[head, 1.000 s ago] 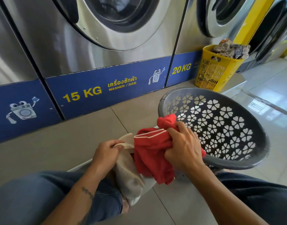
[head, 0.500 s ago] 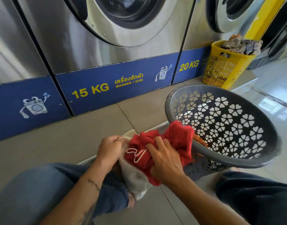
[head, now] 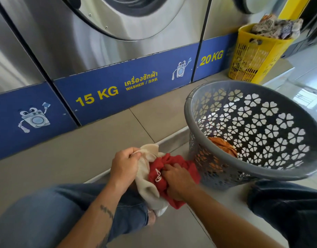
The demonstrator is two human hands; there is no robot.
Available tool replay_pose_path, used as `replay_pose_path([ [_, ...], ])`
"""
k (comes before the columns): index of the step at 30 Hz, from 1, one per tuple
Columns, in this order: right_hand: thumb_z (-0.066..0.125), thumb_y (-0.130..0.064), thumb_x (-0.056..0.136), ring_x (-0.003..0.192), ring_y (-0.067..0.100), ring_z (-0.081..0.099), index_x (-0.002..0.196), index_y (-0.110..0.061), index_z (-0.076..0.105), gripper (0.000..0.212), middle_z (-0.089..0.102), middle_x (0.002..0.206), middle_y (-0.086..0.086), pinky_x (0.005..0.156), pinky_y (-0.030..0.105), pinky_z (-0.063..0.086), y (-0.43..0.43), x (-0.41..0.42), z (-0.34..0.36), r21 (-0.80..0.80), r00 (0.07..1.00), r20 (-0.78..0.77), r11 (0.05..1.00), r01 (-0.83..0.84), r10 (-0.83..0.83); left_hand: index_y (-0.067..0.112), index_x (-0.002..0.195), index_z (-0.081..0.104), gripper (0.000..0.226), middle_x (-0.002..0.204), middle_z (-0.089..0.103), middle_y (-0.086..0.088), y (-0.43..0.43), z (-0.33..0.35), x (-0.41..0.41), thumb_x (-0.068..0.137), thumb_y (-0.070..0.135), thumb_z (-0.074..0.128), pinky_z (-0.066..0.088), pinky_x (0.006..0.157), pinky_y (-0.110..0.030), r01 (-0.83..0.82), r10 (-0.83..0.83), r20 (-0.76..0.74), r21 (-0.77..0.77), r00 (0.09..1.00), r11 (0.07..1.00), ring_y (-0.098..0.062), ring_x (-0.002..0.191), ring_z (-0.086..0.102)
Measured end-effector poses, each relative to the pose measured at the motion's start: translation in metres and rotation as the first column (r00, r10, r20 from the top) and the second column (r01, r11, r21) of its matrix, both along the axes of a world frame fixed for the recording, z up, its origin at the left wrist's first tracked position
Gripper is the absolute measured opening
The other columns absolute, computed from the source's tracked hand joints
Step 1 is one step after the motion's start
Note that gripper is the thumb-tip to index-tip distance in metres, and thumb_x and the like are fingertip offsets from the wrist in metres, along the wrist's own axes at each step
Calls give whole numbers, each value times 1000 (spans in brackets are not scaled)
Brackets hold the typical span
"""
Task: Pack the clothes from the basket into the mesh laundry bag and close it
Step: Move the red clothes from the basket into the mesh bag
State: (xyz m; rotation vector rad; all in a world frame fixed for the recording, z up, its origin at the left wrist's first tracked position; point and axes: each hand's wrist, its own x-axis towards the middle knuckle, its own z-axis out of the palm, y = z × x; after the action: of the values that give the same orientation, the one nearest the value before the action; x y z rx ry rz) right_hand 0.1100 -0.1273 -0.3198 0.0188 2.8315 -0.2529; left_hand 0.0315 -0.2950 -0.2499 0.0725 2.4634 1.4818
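A cream mesh laundry bag [head: 147, 183] rests between my knees on the floor. My left hand [head: 124, 167] grips its upper edge and holds the mouth up. My right hand [head: 177, 181] is closed on a red garment [head: 173, 165] with white trim and presses it into the bag's opening; much of the red cloth still bulges outside. Just to the right stands a grey round basket [head: 225, 160] with flower-shaped holes, tilted toward me. An orange garment [head: 222, 144] lies in its bottom.
Steel washers with blue 15 KG and 20 KG panels [head: 118, 86] line the back. A yellow basket [head: 252, 59] full of patterned clothes stands at the back right. My jeans-clad legs [head: 46, 212] flank the bag on a tiled floor with a low step.
My right hand has pushed the red garment lower and deeper into the bag's mouth. The view has shifted, so the orange garment inside the grey basket shows now.
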Motion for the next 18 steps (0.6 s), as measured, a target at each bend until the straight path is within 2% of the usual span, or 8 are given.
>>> replay_pose_path([
  [2, 63, -28, 80, 120, 31, 49, 128, -24, 61, 48, 57, 134, 1, 98, 44, 47, 2, -7, 9, -77, 1000, -13, 997, -14, 13, 24, 87, 75, 18, 83, 75, 4, 1, -2, -2, 91, 22, 57, 58, 76, -43, 27, -27, 33, -1, 999, 1000, -21, 84, 70],
  [3, 60, -28, 79, 120, 31, 51, 122, -25, 64, 44, 60, 131, 1, 98, 43, 48, 2, -9, 16, -171, 999, -46, 985, 8, -16, 25, 87, 75, 19, 83, 75, 5, 2, -2, -2, 91, 22, 57, 58, 77, -44, 51, -51, 48, -10, 998, 999, -20, 84, 70],
  [5, 52, -28, 75, 115, 29, 60, 115, -26, 66, 42, 66, 123, 0, 92, 39, 52, 0, -14, 31, -397, 981, -127, 914, 88, -149, 27, 85, 75, 19, 82, 75, 5, 2, 0, -2, 92, 21, 58, 57, 77, -41, 112, -109, 59, -50, 992, 992, -18, 84, 70],
  [7, 48, -32, 76, 107, 27, 65, 116, -27, 66, 44, 71, 116, -2, 86, 34, 52, -5, -19, 37, -505, 945, -171, 848, 160, -280, 29, 84, 75, 20, 80, 75, 8, 0, 1, -4, 91, 21, 58, 55, 76, -40, 165, -160, 62, -90, 985, 982, -16, 83, 69],
  [10, 53, -36, 76, 98, 23, 66, 112, -28, 64, 38, 69, 108, -5, 78, 31, 50, -21, -23, 21, -521, 901, -179, 815, 253, -394, 32, 84, 76, 22, 78, 75, 9, -5, 8, -9, 90, 19, 59, 55, 75, -39, 196, -189, 74, -102, 979, 975, -16, 82, 70],
  [13, 62, -44, 79, 104, 24, 61, 123, -32, 57, 46, 61, 120, -2, 81, 40, 56, -37, -19, -17, -335, 951, -135, 916, 221, -279, 26, 80, 77, 25, 76, 75, 4, -6, 9, -7, 92, 12, 59, 54, 69, -36, 166, -160, 92, -62, 983, 984, -17, 78, 70],
  [15, 60, -46, 82, 105, 27, 60, 125, -31, 55, 45, 59, 123, 0, 80, 42, 56, -36, -19, -32, -270, 965, -74, 937, 222, -251, 25, 83, 77, 26, 79, 76, 3, -4, 5, -5, 92, 10, 58, 56, 70, -34, 128, -120, 134, -54, 984, 990, -18, 81, 71],
  [18, 57, -49, 79, 109, 27, 59, 128, -32, 49, 52, 59, 123, 0, 90, 43, 54, -28, -26, -29, -381, 968, 1, 895, 231, -249, 27, 83, 76, 26, 80, 75, 4, -2, -4, -10, 90, 12, 56, 56, 73, -37, 48, -34, 135, -102, 990, 994, -21, 82, 69],
])
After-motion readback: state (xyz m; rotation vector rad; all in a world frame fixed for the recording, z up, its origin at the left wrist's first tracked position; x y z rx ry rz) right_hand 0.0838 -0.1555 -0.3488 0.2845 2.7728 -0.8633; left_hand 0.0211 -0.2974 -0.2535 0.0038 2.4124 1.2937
